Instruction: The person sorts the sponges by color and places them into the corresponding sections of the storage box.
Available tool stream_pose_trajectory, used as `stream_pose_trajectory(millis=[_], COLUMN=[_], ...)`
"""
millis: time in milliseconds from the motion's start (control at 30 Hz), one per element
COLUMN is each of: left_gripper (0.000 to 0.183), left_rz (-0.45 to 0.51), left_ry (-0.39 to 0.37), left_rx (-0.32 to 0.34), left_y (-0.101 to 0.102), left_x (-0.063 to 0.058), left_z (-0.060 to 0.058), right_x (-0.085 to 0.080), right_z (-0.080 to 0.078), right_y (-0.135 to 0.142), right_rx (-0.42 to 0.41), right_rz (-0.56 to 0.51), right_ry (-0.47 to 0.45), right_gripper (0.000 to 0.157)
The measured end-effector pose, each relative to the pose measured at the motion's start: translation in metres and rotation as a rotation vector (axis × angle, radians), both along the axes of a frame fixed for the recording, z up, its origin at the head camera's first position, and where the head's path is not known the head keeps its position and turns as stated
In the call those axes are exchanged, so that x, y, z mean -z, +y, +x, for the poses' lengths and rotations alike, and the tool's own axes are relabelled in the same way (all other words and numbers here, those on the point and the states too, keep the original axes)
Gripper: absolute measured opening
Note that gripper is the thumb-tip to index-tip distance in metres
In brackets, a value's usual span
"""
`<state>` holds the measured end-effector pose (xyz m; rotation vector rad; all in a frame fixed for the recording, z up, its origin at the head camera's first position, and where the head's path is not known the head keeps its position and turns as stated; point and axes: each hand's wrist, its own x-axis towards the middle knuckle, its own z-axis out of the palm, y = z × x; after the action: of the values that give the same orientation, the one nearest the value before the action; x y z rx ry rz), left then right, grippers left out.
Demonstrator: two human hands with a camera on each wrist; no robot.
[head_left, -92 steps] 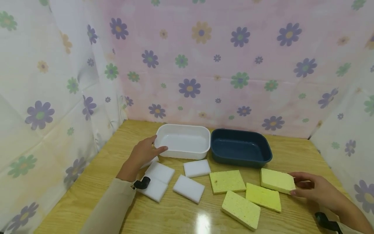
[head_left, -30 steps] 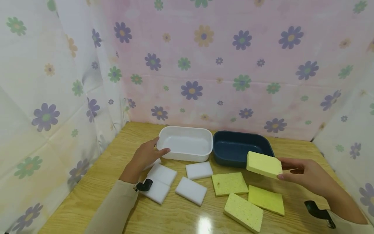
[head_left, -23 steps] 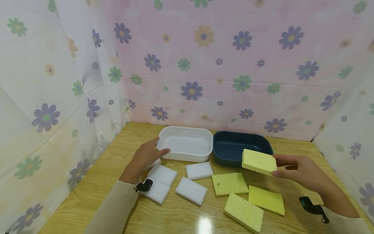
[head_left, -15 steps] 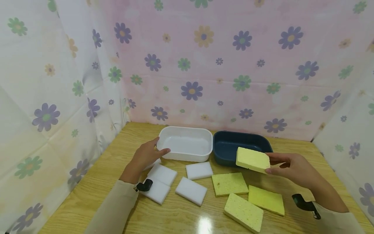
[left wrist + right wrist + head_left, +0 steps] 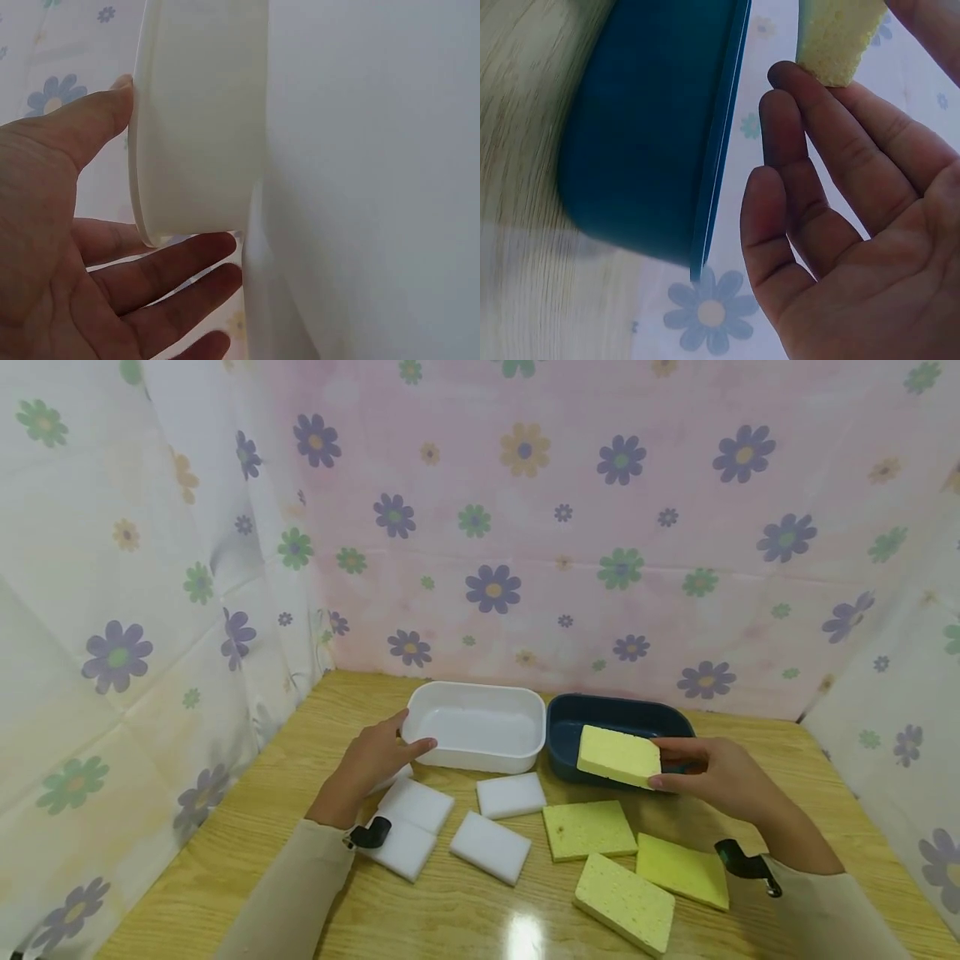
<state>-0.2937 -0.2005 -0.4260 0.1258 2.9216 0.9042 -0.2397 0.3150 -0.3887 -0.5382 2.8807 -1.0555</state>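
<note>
The right hand (image 5: 712, 772) pinches one yellow sponge (image 5: 618, 756) by its right end between thumb and fingers, the remaining fingers loosely bent. The sponge is held above the table (image 5: 435, 914), clear of the dark blue container (image 5: 562, 739) and, in the head view, across part of its near side. The left hand (image 5: 372, 762) is spread wide at the left end of the white container (image 5: 480, 758), thumb touching the rim, other fingers fairly straight beside the end wall.

The two containers stand side by side, white left, blue right. Nearer, three more yellow sponges (image 5: 625, 902) lie flat on the right. White sponges (image 5: 490, 847) lie to their left: two spaced apart, two touching near the left wrist, and one partly hidden by that hand. Beige sleeves (image 5: 288, 889) cover both forearms. Flowered cloth (image 5: 525, 527) hangs behind and on both sides.
</note>
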Motion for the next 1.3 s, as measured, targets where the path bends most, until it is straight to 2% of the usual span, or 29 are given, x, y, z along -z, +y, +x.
stream_pose_trajectory(millis=[267, 500, 1000, 1300], left_gripper=[0.109, 0.107, 0.108, 0.105], left_rz=[0.066, 0.065, 0.059, 0.044], left_ry=[-0.010, -0.003, 0.003, 0.011], left_rx=[0.021, 0.019, 0.021, 0.016], left_y=[0.001, 0.000, 0.003, 0.002], left_x=[0.000, 0.002, 0.000, 0.001], left_z=[-0.002, -0.001, -0.002, -0.003], right_x=[-0.001, 0.002, 0.002, 0.000], right_z=[-0.008, -0.017, -0.028, -0.038], right_y=[-0.015, -0.030, -0.053, -0.068], right_rx=[0.016, 0.008, 0.013, 0.009], right_rz=[-0.002, 0.010, 0.008, 0.025], right_ry=[0.001, 0.042, 0.009, 0.035], right_gripper=[0.072, 0.074, 0.077, 0.078])
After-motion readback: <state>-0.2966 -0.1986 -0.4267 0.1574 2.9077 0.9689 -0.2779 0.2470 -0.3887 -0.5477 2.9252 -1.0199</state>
